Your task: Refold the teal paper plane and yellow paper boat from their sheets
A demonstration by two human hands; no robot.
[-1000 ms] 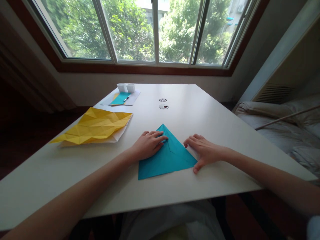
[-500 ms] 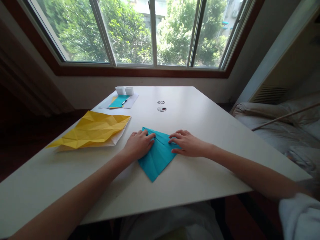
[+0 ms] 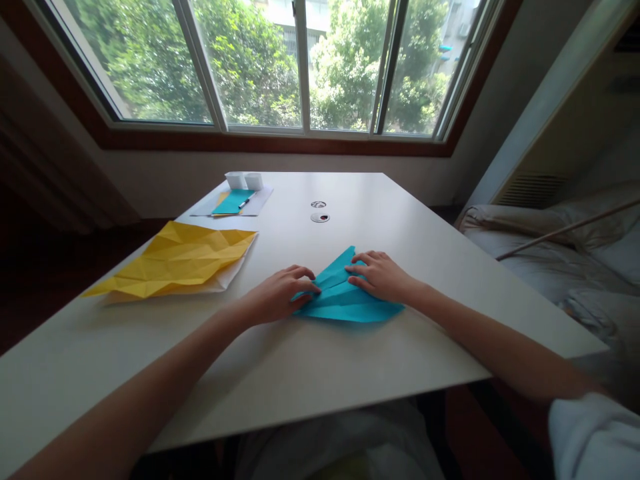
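Observation:
A folded sheet of blue paper [image 3: 345, 303] with crease lines lies in front of me, one corner pointing away and its near edge slightly raised over a shadow. At its left corner my left hand [image 3: 283, 293] is closed on it, thumb and fingers at the edge. My right hand [image 3: 383, 275] grips the upper right side, fingers bent over the top; what its thumb does underneath is hidden. To the left, nearest my left hand, rests a creased yellow paper [image 3: 185, 257] with a white underside.
White table [image 3: 440, 333] under everything. At the far left are two small white containers [image 3: 244, 180], a flat blue sheet [image 3: 231, 202] and a pen [image 3: 246, 201] on white paper. Two round discs [image 3: 320, 217] lie mid-table. A padded seat [image 3: 525, 233] stands at the right.
The blue paper has turned, its pointed corner swinging from the near side toward the right and its far corner now between my hands. My left hand shifted slightly right, and my right hand also moved right.

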